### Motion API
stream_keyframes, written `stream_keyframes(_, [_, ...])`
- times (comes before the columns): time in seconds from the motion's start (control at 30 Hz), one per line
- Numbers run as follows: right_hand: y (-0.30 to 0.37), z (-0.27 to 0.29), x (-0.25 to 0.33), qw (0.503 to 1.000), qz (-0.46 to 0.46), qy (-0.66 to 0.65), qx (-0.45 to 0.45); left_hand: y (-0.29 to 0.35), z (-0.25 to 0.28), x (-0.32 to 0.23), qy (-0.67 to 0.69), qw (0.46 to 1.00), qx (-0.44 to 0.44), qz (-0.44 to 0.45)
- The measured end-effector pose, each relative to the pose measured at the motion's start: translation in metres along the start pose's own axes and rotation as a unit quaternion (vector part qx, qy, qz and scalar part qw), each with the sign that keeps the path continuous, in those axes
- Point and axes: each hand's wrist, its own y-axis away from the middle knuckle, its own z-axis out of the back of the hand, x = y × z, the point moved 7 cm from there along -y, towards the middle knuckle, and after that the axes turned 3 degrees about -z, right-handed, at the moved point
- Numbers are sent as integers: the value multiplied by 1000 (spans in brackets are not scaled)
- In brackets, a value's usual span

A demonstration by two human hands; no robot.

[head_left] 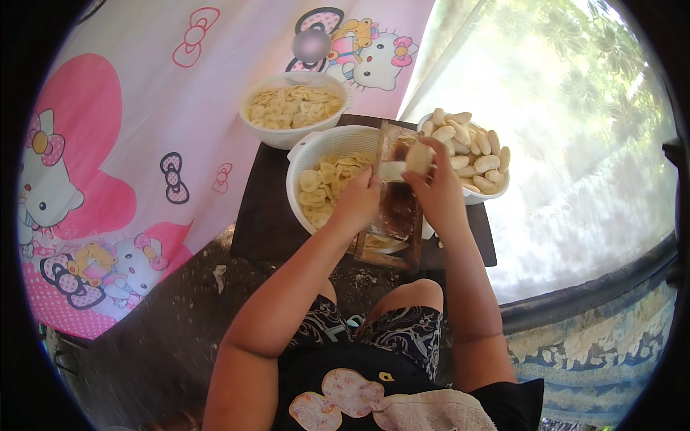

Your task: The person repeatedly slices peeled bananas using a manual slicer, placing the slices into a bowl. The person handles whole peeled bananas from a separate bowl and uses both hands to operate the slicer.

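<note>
Dark table [262, 208] under wooden slicer [397, 212]; pink printed curtain [144, 144] left of it. Left hand [357, 203] closed on slicer's edge — right hand [440, 194] curled round pale peeled banana [418, 159] atop slicer. Round white bowl [294, 188] underneath — thin slices [316, 187] inside.

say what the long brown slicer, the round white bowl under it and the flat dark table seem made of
Long brown slicer: wood, most likely, worn and stained; squared rails and patchy brown tones suggest it. Round white bowl under it: probably satin plastic, judging by its even white wall and rounded rim. Flat dark table: possibly wood, fairly matt; no grain shows clearly.
</note>
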Motion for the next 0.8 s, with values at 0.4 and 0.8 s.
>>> stream_keyframes(0.4, [38, 10, -3, 1000, -24, -9, 19, -4, 0, 4, -42, 999, -4, -9])
stream_keyframes(0.8, [22, 7, 3, 999, 14, 19, -28, 3, 2, -10, -98, 995, -21, -28])
